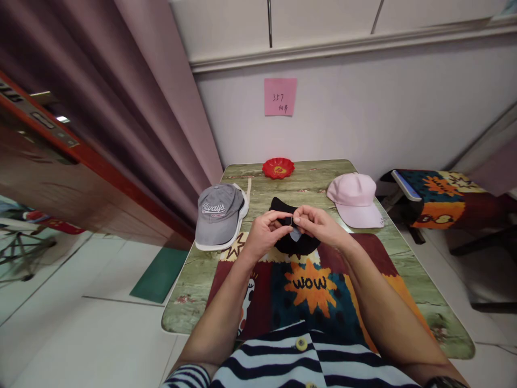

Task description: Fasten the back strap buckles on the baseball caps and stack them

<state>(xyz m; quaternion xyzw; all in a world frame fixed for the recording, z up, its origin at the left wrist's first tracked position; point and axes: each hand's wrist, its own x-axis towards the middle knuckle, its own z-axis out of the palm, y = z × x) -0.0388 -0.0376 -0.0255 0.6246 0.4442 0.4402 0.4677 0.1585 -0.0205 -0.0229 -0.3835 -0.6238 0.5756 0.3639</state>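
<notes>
Green wood grain patterns our table point(189, 296) by a pale wall point(331, 118), beneath a red scalloped dish point(278, 169) and a WOW mat point(310, 285). Over the mat's edge, our left hand point(263, 230) and right hand point(318, 223) pinch a black cap point(298, 246) by its strap point(287, 221).

The person wears a button-front shirt point(278, 362) with broad horizontal stripes of navy and very pale blue, fastened by round yellow buttons point(301, 344), one in full view and another cut off by the lower edge. The short left sleeve point(188, 377) carries noticeably narrower stripes in similar dark and pale tones. Both forearms are uncovered, and the left hand point(264, 231) and right hand point(318, 223) are gloveless, with short fingernails.
</notes>
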